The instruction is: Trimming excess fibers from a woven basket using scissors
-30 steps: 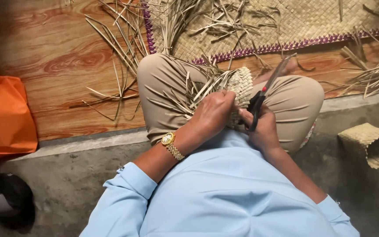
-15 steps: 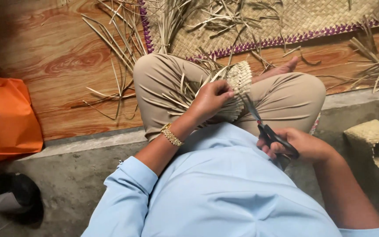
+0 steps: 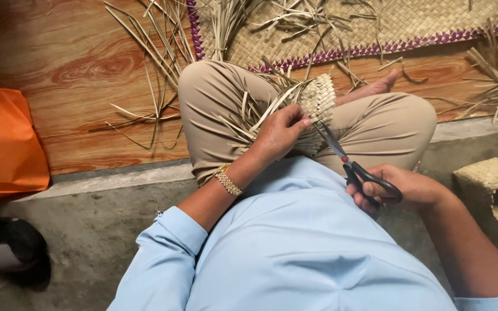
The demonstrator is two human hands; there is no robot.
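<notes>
My left hand [image 3: 280, 133] reaches toward twelve o'clock over my crossed legs, fingers curled shut, forearm bare below a rolled sleeve. My right hand [image 3: 402, 189] sits at three o'clock beside my thigh, fingers closed, elbow bent back toward five o'clock.

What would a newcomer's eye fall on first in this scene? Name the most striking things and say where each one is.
At the centre, the left hand grips a small pale woven palm-leaf piece on the lap, loose strips trailing from it. Just to its right, the right hand holds black-handled scissors, blades pointing up at the weaving. A bright orange bag lies at the left edge on the wooden floor.
</notes>
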